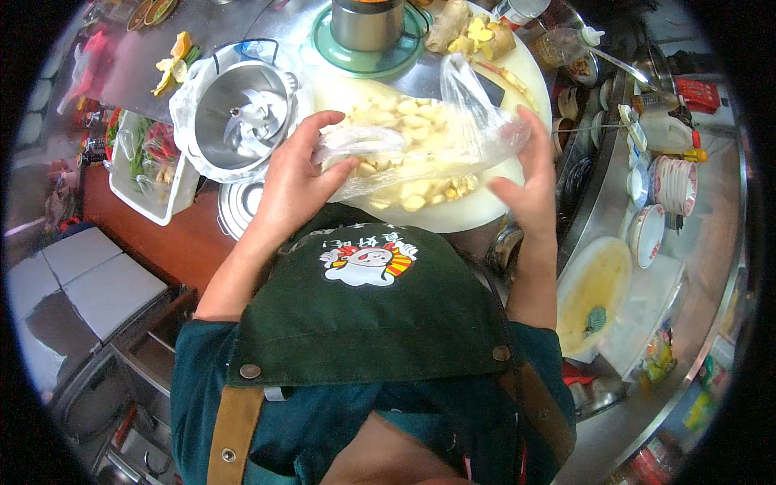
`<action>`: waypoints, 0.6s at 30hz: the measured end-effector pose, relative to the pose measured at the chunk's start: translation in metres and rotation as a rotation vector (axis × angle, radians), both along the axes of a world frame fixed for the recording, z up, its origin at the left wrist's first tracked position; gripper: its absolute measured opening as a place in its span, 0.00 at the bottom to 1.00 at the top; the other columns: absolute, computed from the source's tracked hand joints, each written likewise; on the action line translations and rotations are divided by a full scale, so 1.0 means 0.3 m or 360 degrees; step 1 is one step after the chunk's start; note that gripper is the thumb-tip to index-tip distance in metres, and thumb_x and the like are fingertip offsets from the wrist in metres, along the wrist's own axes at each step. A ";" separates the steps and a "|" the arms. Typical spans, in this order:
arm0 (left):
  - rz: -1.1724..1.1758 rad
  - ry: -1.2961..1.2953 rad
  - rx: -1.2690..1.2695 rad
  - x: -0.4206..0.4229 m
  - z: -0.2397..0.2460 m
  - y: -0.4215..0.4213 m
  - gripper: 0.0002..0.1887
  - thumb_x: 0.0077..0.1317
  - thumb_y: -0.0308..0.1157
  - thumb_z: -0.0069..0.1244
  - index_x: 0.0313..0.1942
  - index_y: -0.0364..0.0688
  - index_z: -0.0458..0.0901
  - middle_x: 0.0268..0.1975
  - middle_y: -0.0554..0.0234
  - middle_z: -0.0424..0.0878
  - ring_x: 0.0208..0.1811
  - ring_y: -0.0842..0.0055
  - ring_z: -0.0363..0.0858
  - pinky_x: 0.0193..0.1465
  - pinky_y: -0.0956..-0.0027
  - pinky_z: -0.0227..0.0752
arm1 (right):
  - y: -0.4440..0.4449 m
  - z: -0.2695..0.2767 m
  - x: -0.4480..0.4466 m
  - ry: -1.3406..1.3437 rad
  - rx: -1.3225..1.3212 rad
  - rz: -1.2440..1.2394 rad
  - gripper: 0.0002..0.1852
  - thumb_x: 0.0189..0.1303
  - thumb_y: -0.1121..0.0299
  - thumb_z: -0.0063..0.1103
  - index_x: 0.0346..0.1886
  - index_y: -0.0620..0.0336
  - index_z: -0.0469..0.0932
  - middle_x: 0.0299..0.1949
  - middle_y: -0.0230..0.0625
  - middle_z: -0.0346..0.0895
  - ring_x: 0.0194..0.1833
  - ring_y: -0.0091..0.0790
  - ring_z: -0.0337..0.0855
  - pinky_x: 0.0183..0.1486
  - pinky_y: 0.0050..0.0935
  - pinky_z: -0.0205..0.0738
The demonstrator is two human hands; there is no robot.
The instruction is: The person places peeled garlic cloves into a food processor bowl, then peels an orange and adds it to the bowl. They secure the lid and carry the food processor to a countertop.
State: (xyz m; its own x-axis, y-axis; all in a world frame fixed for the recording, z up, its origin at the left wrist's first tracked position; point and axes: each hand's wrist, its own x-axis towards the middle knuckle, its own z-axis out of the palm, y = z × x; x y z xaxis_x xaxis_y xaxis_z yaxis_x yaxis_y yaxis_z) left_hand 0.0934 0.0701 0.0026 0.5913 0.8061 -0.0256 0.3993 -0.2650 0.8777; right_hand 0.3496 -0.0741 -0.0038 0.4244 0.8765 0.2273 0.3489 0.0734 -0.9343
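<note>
A clear plastic bag [436, 142] lies over pale peeled cloves that look like garlic [415, 121] on a round white cutting board [533, 91]. My left hand [306, 160] is at the bag's left end, with thumb and forefinger curved around its bunched edge; whether they pinch it cannot be told. At the bag's right end, my right hand [527, 176] is spread, its fingertips near the plastic. More cloves lie near the board's front edge. Left of the board stands a metal grinder bowl [209, 130] with blades [251, 118] inside and plastic around its rim.
Behind the bag are a metal container on a green glass base [321, 48] and ginger root [448, 27]. A white basket [160, 212] of bagged vegetables stands at left, near a round metal lid [233, 206]. Squeeze bottle [555, 48], bowls [647, 236] and stacked plates [676, 185] are at right.
</note>
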 end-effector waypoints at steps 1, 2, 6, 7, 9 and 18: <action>-0.0052 0.0081 0.0116 -0.008 -0.011 0.007 0.20 0.57 0.26 0.57 0.50 0.39 0.75 0.33 0.54 0.81 0.32 0.70 0.81 0.36 0.68 0.73 | 0.002 -0.010 0.002 -0.0323 -0.0163 0.0005 0.27 0.52 0.67 0.66 0.56 0.62 0.69 0.50 0.41 0.73 0.52 0.38 0.75 0.56 0.39 0.69; -0.0089 0.0174 0.0199 -0.017 -0.020 0.015 0.18 0.57 0.26 0.57 0.48 0.39 0.76 0.31 0.54 0.80 0.32 0.70 0.81 0.36 0.68 0.73 | 0.006 -0.023 0.000 -0.0609 -0.0289 0.0051 0.25 0.51 0.68 0.65 0.54 0.63 0.71 0.51 0.42 0.73 0.52 0.37 0.74 0.56 0.38 0.69; 0.0022 0.0136 0.0133 -0.028 -0.017 0.032 0.10 0.59 0.26 0.54 0.41 0.37 0.78 0.30 0.58 0.80 0.32 0.76 0.79 0.37 0.70 0.72 | 0.003 -0.063 -0.012 0.0204 -0.0306 -0.0123 0.12 0.61 0.72 0.53 0.47 0.65 0.76 0.50 0.44 0.77 0.47 0.35 0.79 0.50 0.32 0.73; 0.0100 0.0098 -0.0021 -0.025 -0.007 0.030 0.10 0.59 0.26 0.54 0.42 0.37 0.77 0.31 0.59 0.81 0.33 0.77 0.79 0.38 0.71 0.72 | -0.005 -0.067 -0.019 0.0705 -0.0327 -0.0262 0.12 0.63 0.72 0.50 0.48 0.65 0.76 0.49 0.44 0.77 0.45 0.35 0.80 0.49 0.31 0.74; 0.0201 -0.0368 -0.0470 -0.012 0.015 0.011 0.12 0.63 0.26 0.51 0.47 0.36 0.76 0.37 0.64 0.81 0.38 0.80 0.78 0.42 0.74 0.71 | -0.018 -0.069 -0.022 0.1106 -0.0112 -0.0191 0.13 0.68 0.71 0.45 0.52 0.66 0.73 0.48 0.41 0.78 0.42 0.31 0.81 0.46 0.28 0.75; 0.0108 -0.0433 -0.0891 0.002 -0.002 0.011 0.14 0.65 0.30 0.52 0.49 0.35 0.77 0.41 0.67 0.81 0.41 0.85 0.77 0.45 0.78 0.70 | -0.043 -0.109 -0.055 0.1194 -0.0228 -0.0408 0.13 0.64 0.69 0.52 0.50 0.61 0.70 0.37 0.31 0.73 0.36 0.23 0.72 0.40 0.22 0.68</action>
